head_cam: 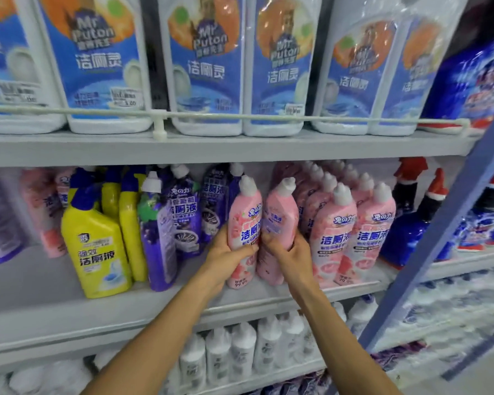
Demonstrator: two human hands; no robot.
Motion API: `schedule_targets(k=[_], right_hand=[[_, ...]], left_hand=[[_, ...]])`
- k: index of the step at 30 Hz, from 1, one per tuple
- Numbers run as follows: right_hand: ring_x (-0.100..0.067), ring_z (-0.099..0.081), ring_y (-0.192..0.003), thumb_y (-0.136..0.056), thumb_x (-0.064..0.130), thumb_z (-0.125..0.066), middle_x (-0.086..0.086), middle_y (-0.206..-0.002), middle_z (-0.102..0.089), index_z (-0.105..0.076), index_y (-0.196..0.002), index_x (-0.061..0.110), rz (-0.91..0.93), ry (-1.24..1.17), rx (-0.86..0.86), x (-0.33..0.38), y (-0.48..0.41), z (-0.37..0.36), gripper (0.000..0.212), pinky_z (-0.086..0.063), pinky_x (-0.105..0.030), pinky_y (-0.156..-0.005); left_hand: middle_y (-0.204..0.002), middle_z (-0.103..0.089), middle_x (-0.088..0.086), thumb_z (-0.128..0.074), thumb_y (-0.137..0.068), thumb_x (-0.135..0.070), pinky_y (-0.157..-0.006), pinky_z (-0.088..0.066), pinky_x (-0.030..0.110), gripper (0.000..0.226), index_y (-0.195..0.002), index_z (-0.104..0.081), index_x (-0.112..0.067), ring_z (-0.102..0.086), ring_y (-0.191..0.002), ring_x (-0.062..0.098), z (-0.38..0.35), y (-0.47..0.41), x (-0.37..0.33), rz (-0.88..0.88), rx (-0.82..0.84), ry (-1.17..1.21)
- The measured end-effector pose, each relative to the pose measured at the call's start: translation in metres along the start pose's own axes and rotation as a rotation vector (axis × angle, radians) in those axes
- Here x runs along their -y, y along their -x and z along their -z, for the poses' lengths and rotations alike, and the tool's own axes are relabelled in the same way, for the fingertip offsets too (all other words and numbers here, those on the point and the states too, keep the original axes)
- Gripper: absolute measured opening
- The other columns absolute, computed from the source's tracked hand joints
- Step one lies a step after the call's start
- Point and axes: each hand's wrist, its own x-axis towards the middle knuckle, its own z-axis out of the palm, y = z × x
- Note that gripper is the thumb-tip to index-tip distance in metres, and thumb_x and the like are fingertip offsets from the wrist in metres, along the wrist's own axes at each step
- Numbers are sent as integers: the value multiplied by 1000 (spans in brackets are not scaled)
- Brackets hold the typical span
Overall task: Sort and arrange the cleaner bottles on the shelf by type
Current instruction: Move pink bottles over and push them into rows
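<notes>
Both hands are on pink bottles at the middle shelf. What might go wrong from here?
1. The left hand grips the left pink bottle, the right hand the tilted right pink bottle, both near the shelf edge; a slip could drop one.
2. The leaning purple bottle beside the left hand could get knocked over.
3. Pushing in could topple the pink row.

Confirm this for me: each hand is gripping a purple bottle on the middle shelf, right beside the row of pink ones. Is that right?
No, only the colour is off. The head view shows the left hand gripping a pink bottle and the right hand a second pink bottle, on the middle shelf, right beside the pink row.
</notes>
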Motion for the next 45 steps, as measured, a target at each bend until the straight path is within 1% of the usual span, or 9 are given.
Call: schedule_targets(k=[4, 7, 13, 16, 22, 29, 34, 40, 45], right_hand=[[-20, -71, -116, -94, 11, -75, -4, -122, -75, -65, -128, 8, 47, 57, 82, -4, -12, 10, 36, -56, -40, -101], [-10, -67, -118, -94, 31, -76, 3, -126, -71, -59, -133, 15, 58, 172, 31, -17, -4, 8, 45, -53, -34, -101], [-5, -62, -109, -94, 37, -72, 4, -119, -66, -55, -130, 11, 97, 304, -67, -17, 8, 7, 47, -46, -11, -88], [-12, -64, -108, -95, 36, -72, 0, -117, -67, -55, -127, 9, 85, 319, -91, -19, 9, 7, 45, -49, -23, -89], [-19, -66, -104, -94, 37, -72, -3, -114, -68, -53, -121, 8, 71, 348, -110, -21, 9, 8, 44, -53, -37, -89], [-15, -64, -106, -93, 38, -73, -1, -118, -65, -50, -125, 8, 77, 345, -139, -16, 13, 6, 50, -52, -30, -90], [-17, -64, -95, -93, 38, -74, -1, -105, -67, -55, -111, 12, 129, 436, -222, -20, 15, 3, 36, -51, -33, -82], [-11, -61, -95, -93, 34, -74, 6, -110, -63, -46, -116, 23, 116, 431, -271, -14, 26, -4, 38, -43, -20, -78], [-11, -63, -92, -94, 39, -73, 6, -105, -65, -50, -114, 21, 122, 483, -263, -13, 27, 0, 35, -43, -19, -74]], left_hand=[[-120, -72, -6, -90, -61, -38, -93, -58, 36, 79, -131, -55, -33, -70, -110, 12, -7, -14, 6, -25, -46, -126], [-114, -74, -8, -89, -69, -26, -81, -58, 23, 66, -128, -59, -26, -72, -102, 7, -11, -14, 5, -62, -94, -165], [-109, -77, -1, -82, -82, -10, -89, -58, 29, 42, -121, -69, -16, -73, -101, 14, -19, -27, -1, -26, -28, -214], [-107, -77, -1, -80, -84, -5, -82, -59, 24, 37, -118, -69, -17, -72, -95, 8, -24, -31, -2, -34, -37, -201], [-104, -78, -3, -82, -82, -13, -92, -60, 42, 34, -111, -69, -24, -74, -98, 16, -26, -40, -1, -5, -62, -178], [-116, -72, -9, -80, -72, -48, -100, -55, 47, 67, -130, -51, -31, -69, -110, 12, -17, -63, 6, -34, 19, -326], [-122, -66, 12, -77, -87, -23, -86, -47, 29, 55, -126, -43, -8, -65, -107, 27, -35, -59, -6, -106, -91, -443], [-119, -68, 21, -79, -85, -26, -88, -54, 44, 55, -126, -47, -7, -67, -107, 40, -46, -67, -4, -195, -193, -466], [-130, -63, 26, -77, -89, -25, -90, -47, 38, 69, -141, -39, -3, -63, -116, 41, -52, -93, -13, -180, -104, -513]])
